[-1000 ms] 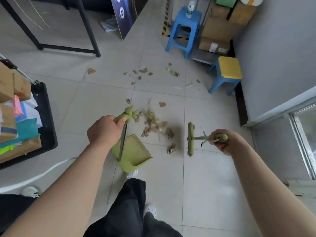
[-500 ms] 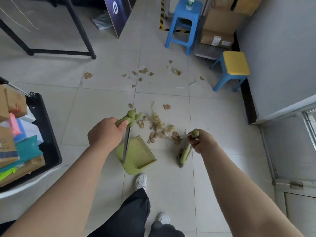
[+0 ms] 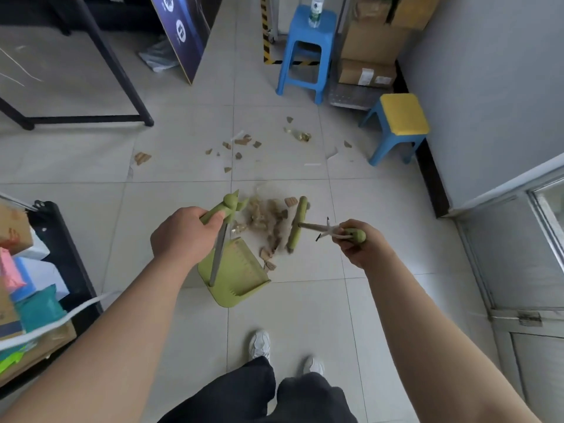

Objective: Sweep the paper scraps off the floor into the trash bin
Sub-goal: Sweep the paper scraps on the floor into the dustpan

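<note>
on the tiled floor [image 3: 171, 166] just ahead of the person's shoes [image 3: 259, 343], a heap of brown paper scraps [image 3: 270, 218] lies between a green dustpan [image 3: 241, 270] and the green broom head [image 3: 297, 224], which touches the heap's right edge. the left hand [image 3: 183, 233] is curled round the dustpan's upright handle; the right hand [image 3: 357, 245] grips the end of the broom's handle. more loose scraps [image 3: 242, 141] are scattered farther out, near 2 plastic stools [image 3: 302, 32].

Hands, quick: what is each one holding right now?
The left hand grips the dustpan by its handle.
The right hand grips the broom by its handle.
</note>
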### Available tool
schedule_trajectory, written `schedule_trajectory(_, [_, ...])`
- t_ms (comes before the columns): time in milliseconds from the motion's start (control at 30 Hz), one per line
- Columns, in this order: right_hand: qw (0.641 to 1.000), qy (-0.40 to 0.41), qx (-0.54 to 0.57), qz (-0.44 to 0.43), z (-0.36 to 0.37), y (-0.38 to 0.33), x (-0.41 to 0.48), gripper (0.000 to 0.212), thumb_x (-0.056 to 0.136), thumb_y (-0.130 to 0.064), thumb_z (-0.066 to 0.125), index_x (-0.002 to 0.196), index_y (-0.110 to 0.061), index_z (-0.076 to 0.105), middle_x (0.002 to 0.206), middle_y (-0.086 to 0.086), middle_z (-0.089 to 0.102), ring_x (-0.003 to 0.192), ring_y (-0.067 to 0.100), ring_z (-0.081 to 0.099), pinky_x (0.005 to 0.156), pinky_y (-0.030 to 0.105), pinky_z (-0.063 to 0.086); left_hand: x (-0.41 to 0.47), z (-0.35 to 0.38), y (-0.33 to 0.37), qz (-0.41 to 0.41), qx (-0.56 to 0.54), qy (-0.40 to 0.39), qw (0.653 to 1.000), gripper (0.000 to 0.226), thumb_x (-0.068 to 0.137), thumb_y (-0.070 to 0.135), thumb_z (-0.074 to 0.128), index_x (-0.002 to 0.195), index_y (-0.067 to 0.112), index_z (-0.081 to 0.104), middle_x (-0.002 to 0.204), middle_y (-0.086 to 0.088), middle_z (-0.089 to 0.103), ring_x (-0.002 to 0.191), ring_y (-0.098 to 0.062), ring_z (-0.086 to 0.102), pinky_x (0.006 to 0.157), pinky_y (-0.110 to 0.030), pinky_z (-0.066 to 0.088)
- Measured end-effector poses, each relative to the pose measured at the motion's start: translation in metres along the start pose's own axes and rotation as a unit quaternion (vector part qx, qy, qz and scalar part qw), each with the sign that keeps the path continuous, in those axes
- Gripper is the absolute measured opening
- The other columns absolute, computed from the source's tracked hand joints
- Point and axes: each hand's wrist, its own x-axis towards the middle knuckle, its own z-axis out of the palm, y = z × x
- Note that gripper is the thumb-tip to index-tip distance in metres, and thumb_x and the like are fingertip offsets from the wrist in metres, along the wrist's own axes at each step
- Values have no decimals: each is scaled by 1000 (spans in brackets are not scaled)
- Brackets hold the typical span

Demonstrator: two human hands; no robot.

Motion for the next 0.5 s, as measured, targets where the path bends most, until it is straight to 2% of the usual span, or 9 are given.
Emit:
schedule_trajectory(167, [997, 63, -38, -30, -38, -40, -5, 9, 87, 0, 52, 78, 0, 53, 66, 15, 54, 40, 15, 52, 30, 14, 32, 12, -4, 34, 31, -3, 11, 999, 46, 90, 59, 44, 83, 19, 66, 66, 3, 61, 59, -21, 53, 52, -25, 33])
schedule_trajectory(233, [993, 94, -63, -35, -55, -55, -3, 11, 88, -1, 52, 77, 1, 54, 69, 17, 55, 43, 16, 53, 29, 13, 32, 16, -4, 48, 41, -7, 12, 999, 46, 90, 59, 44, 81, 20, 66, 65, 4, 60, 59, -20, 53, 52, -25, 33])
schedule_trajectory(333, [990, 115, -69, -32, -83, -76, 8, 16, 88, 0, 50, 72, 0, 51, 70, 16, 53, 37, 14, 52, 27, 12, 29, 23, -1, 73, 53, -6, 15, 998, 47, 91, 59, 44, 80, 19, 65, 62, 3, 58, 57, -20, 51, 52, -26, 32])
schedule_trajectory(433, [984, 156, -83, -31, -109, -94, 27, 14, 85, 2, 53, 72, -1, 51, 71, 17, 51, 44, 19, 52, 28, 11, 29, 34, 5, 99, 53, -5, 14, 998, 47, 91, 60, 44, 83, 19, 66, 64, 2, 60, 61, -25, 53, 53, -27, 33])
schedule_trajectory(500, [982, 162, -92, -32, -120, -104, 45, 14, 85, 4, 53, 72, -2, 50, 70, 15, 48, 42, 18, 50, 28, 11, 28, 41, 11, 117, 49, 0, 14, 999, 48, 91, 60, 44, 84, 18, 66, 66, 0, 60, 63, -26, 55, 55, -28, 35])
